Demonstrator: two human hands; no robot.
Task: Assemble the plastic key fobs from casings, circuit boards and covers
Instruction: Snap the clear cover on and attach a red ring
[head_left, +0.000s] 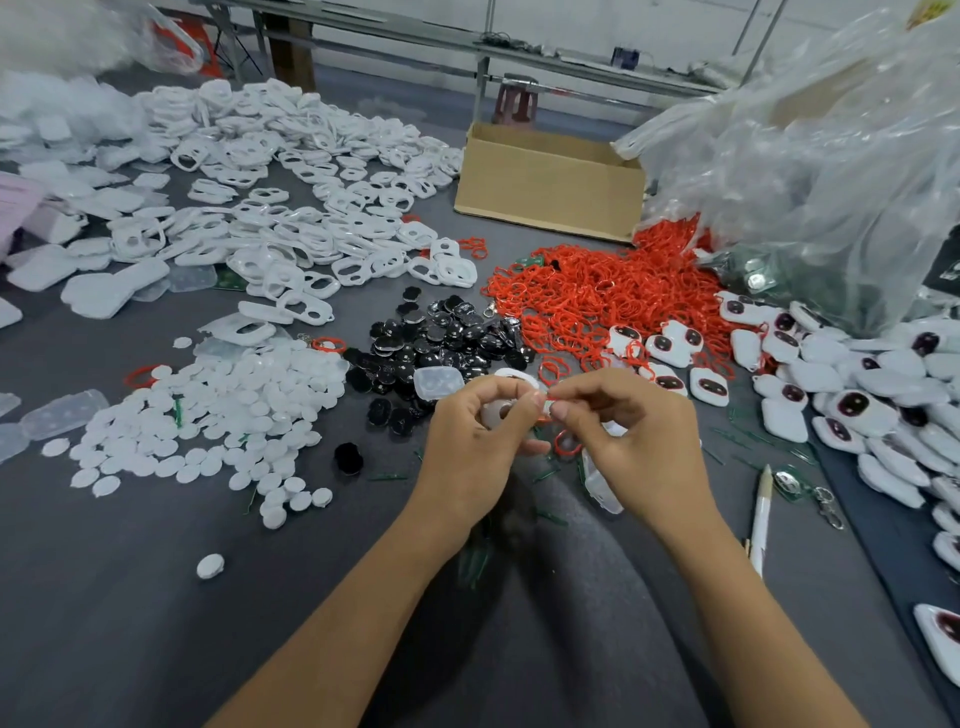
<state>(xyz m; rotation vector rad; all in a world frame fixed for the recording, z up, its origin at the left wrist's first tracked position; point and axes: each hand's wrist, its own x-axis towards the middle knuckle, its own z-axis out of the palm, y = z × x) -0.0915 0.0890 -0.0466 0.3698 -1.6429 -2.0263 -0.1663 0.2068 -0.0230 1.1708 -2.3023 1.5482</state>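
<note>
My left hand (475, 441) grips a white key fob casing (497, 413) just above the grey table. My right hand (631, 436) pinches a small part against the casing's top edge, thumb meeting my left fingertips; a red ring (566, 446) hangs below it. White casings (291, 228) are heaped at the back left. Black round pieces (441, 338) lie in front of my hands, white oval covers (223, 415) to the left, and red rings (597, 296) to the back right. Finished white fobs (852, 395) are piled at the right.
An open cardboard box (550, 182) stands at the back centre. A big clear plastic bag (810, 156) fills the back right. A white pen (761, 519) lies by my right wrist, and a clear plastic shell (600, 486) lies under my right hand.
</note>
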